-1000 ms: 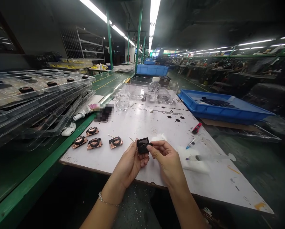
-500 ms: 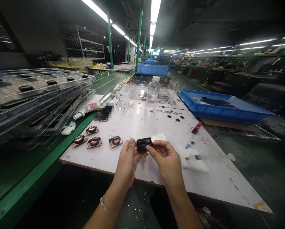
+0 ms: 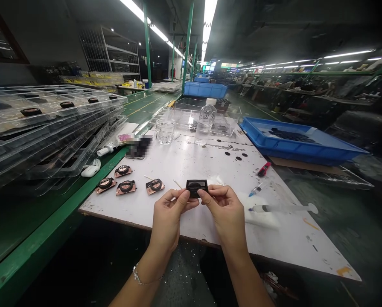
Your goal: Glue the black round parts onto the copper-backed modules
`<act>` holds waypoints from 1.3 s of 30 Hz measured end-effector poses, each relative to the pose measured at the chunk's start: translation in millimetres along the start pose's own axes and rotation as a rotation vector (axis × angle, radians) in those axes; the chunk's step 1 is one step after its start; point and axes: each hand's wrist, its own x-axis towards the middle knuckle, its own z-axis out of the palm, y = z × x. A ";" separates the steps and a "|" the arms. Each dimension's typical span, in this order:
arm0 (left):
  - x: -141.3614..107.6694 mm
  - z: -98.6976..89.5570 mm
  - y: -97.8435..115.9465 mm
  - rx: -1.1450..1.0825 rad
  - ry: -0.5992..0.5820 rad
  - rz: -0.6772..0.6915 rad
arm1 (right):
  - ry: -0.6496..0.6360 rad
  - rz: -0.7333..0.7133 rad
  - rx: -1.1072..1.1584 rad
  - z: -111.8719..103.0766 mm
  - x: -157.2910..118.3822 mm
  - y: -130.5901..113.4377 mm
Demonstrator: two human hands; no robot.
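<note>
Between my two hands is a small black rectangular case (image 3: 196, 185) with a dark, glossy recessed face turned up toward me. My left hand (image 3: 171, 207) pinches its left lower edge with the thumb on the front. On the right side my right hand (image 3: 224, 207) grips it the same way, fingers curled behind. A cotton swab (image 3: 177, 183) lies just beyond my left fingers. To the left on the table are several round black compacts on copper-coloured card pieces, the nearest compact (image 3: 154, 185) close to my left hand. White tissue (image 3: 220, 181) lies behind my right hand.
At right lie a large syringe (image 3: 280, 208) on a white pad, a smaller blue-tipped syringe (image 3: 256, 189) and a red cutter (image 3: 264, 169). Farther back stand a glass mug (image 3: 164, 131) and a bottle (image 3: 205, 121). Clear trays (image 3: 59, 136) are stacked left; a blue bin (image 3: 302, 143) is right.
The black case has moved slightly right and up in view. My left thumb has come down from its upper side to its lower front edge, level with the right thumb.
</note>
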 end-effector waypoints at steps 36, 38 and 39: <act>0.0 -1.4 -7.3 0.132 -0.006 0.062 | 0.023 -0.234 -0.217 -2.2 -11.0 6.8; -2.0 -2.0 -10.2 0.220 -0.055 0.116 | 0.033 -0.225 -0.253 -5.2 -11.2 2.7; -3.2 -2.0 -11.7 0.302 -0.091 0.179 | 0.028 -0.224 -0.278 -6.7 -12.4 0.0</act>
